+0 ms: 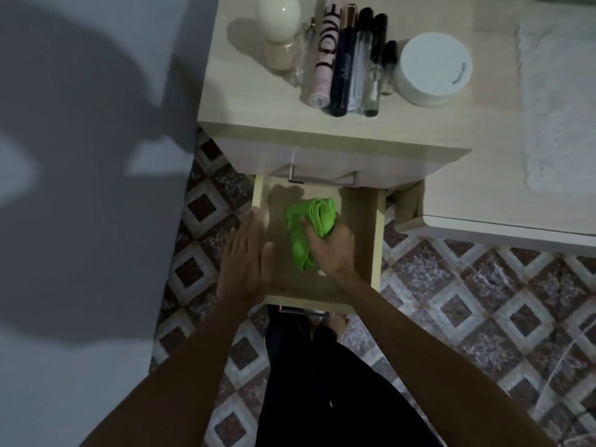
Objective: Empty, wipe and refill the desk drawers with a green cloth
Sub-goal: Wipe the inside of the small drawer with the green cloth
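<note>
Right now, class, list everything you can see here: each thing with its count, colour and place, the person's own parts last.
Open drawer: one, pale wood, pulled out.
Green cloth: one, inside the drawer.
Upper drawer handle: one, metal, above.
Desk top: one, pale wood.
Egg-shaped object: one, cream, back left.
Tubes and bottles: about seven, pink, black, clear, in a row.
Round jar: one, white, right of row.
Floor: patterned tiles.
Left hand: flat on the drawer's left side.
Right hand: grips the cloth.
</note>
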